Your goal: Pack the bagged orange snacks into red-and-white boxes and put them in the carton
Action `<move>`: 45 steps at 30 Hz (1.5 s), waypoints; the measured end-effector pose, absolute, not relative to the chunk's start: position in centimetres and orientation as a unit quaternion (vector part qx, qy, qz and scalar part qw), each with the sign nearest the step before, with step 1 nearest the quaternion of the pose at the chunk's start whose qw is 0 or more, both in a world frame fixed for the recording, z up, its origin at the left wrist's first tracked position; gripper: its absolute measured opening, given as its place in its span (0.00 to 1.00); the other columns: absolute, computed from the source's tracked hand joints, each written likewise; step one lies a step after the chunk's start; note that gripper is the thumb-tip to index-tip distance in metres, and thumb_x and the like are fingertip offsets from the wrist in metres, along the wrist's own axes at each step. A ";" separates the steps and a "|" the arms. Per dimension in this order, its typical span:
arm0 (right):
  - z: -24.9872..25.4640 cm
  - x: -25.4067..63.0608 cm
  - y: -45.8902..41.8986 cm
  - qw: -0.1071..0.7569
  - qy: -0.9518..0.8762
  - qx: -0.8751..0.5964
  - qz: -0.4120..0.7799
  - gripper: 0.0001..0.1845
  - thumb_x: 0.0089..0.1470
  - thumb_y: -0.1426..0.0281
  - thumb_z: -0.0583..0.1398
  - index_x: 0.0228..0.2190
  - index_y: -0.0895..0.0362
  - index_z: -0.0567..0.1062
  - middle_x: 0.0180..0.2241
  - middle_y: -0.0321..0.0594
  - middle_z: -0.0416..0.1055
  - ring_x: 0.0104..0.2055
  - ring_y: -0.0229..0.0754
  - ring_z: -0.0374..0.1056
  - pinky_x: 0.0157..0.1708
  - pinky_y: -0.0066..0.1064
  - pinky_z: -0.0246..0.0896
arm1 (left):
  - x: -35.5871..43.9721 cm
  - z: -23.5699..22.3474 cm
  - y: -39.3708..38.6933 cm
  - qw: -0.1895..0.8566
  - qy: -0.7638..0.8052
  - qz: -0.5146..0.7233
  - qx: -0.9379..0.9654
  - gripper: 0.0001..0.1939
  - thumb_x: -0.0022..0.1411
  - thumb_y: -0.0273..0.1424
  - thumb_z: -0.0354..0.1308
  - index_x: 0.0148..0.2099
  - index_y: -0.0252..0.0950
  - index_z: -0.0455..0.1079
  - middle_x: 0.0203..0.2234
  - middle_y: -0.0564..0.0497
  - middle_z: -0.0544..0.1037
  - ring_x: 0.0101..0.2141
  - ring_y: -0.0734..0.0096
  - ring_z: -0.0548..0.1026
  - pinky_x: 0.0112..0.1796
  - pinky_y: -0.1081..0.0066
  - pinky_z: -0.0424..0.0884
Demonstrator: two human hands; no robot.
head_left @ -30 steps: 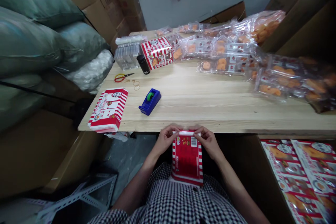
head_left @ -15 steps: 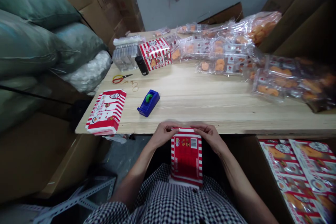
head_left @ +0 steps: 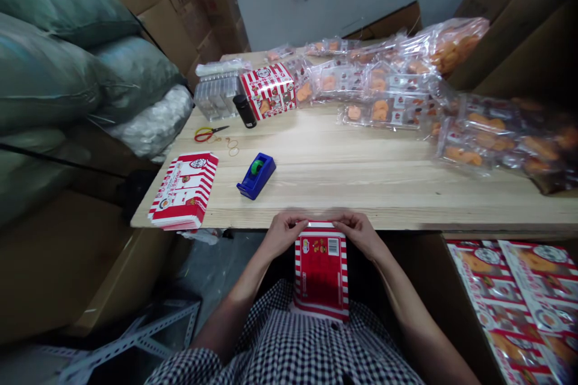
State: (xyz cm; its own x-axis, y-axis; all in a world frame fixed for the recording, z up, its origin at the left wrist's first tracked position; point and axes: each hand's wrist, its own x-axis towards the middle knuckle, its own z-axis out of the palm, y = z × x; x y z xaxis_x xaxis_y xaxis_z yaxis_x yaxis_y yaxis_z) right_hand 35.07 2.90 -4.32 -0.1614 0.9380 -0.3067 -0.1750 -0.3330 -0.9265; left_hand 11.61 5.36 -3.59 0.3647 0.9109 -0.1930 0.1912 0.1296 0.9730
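Observation:
A red and white striped carton (head_left: 321,274) with a barcode rests against my lap and the front edge of the table. My left hand (head_left: 285,233) pinches its upper left corner, thumb on the near face. At the upper right corner my right hand (head_left: 357,232) grips the same carton, thumb also in front. The fingers behind the top edge are mostly hidden. Left of my hands stands a blue tape dispenser (head_left: 256,177) with a green core. Farther left lies a stack of flat striped cartons (head_left: 184,190).
Red-handled scissors (head_left: 210,133), rubber bands (head_left: 232,145), a black cylinder (head_left: 244,111) and an assembled striped box (head_left: 268,91) sit on the table's left. Clear packs of orange pieces (head_left: 379,109) spread along the back and right. Printed packs (head_left: 510,289) fill a carton at lower right.
Both hands keep hold of the carton's top edge, with hardly any movement. The whole view has shifted very slightly.

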 end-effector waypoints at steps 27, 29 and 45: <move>-3.9 33.8 -0.9 0.435 -0.504 -0.472 0.578 0.09 0.55 0.62 0.66 0.38 0.50 0.82 0.44 0.41 0.79 0.49 0.47 0.73 0.53 0.41 0.65 | 9.2 -2.4 1.4 0.554 0.378 0.298 0.679 0.17 0.68 0.31 0.55 0.57 0.42 0.74 0.56 0.47 0.76 0.57 0.60 0.73 0.60 0.57 0.65; -4.1 33.3 -0.5 0.418 -0.510 -0.460 0.594 0.11 0.57 0.60 0.65 0.41 0.49 0.82 0.46 0.42 0.79 0.52 0.49 0.73 0.56 0.44 0.63 | 9.4 -2.8 1.1 0.557 0.395 0.310 0.662 0.15 0.68 0.32 0.56 0.54 0.41 0.76 0.54 0.46 0.77 0.56 0.60 0.74 0.59 0.58 0.66; -3.0 33.6 -1.5 0.402 -0.531 -0.466 0.582 0.13 0.57 0.58 0.65 0.42 0.49 0.83 0.48 0.44 0.79 0.54 0.52 0.72 0.58 0.45 0.62 | -1.3 -1.0 15.4 0.401 0.656 0.383 0.512 0.14 0.49 0.40 0.67 0.25 0.33 0.73 0.30 0.45 0.80 0.37 0.59 0.76 0.40 0.64 0.71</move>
State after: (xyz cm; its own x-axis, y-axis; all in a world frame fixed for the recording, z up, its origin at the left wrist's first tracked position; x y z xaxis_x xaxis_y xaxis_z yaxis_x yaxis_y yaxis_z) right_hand 33.57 -1.55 -3.02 -0.2431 0.9631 -0.1153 0.0270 -0.1121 -0.9933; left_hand -1.27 15.43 -1.02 -0.1542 0.9788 -0.1351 0.3650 0.1835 0.9128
